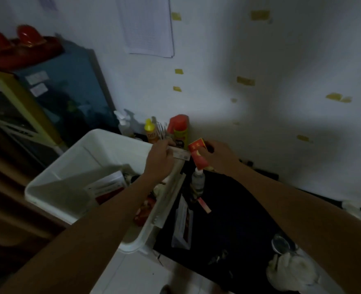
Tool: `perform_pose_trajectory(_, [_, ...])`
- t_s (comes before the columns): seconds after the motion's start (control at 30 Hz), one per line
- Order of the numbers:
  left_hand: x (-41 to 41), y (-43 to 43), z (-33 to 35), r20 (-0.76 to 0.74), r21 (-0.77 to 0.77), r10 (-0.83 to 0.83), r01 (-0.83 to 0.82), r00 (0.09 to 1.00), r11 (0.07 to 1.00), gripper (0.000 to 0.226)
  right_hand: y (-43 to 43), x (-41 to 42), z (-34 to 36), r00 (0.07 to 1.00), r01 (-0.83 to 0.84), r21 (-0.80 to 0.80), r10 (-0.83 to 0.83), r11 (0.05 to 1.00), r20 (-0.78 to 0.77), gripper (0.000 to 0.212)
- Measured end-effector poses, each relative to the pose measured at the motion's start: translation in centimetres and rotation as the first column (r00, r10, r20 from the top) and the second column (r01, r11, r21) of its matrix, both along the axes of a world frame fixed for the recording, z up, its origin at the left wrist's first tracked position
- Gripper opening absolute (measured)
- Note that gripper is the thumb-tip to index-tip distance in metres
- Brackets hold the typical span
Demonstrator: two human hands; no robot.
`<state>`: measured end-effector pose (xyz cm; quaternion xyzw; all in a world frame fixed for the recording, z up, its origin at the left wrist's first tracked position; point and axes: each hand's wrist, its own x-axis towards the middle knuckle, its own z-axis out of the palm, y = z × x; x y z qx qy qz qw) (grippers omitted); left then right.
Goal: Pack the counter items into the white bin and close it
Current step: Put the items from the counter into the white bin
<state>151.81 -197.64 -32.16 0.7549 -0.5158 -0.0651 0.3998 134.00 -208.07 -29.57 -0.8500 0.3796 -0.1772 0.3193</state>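
Note:
The white bin [73,164] stands left of the dark counter [234,209], with a white and red packet [109,186] and other items inside. My left hand [159,161] grips a pale flat stick-like packet [178,154] over the bin's right rim. My right hand [217,155] holds a small red box [197,153] just above the counter's far end. A small clear bottle [197,181] stands below the box. A flat sachet [184,223] lies on the counter beside the bin.
A yellow bottle [150,131], a red-capped spray can [179,130] and forks stand against the wall behind the bin. A small round tin [281,245] and a crumpled white bag [292,270] sit at the counter's near right. A blue cabinet [69,92] rises at left.

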Motion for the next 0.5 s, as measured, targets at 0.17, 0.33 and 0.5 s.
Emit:
perform_pose_trajectory(0.17, [4.7,3.1,0.7,-0.061,0.002,0.119,-0.119,0.991,0.993,0.017,1.9,5.1,0.6,0.994,-0.101,-0.043,0.099,0.994,-0.036,0.033])
perform_pose_trajectory(0.33, [8.5,6.4,-0.6,-0.144,0.074,0.231,-0.222,0.962,0.972,0.019,3.9,9.5,0.2,0.985,-0.17,-0.015,0.169,0.985,-0.019,0.029])
perform_pose_trajectory(0.5, [11.8,9.0,-3.5,-0.18,0.187,0.27,-0.237,0.946,0.953,0.016,5.5,12.9,-1.6,0.954,-0.258,0.034,0.26,0.966,-0.15,0.026])
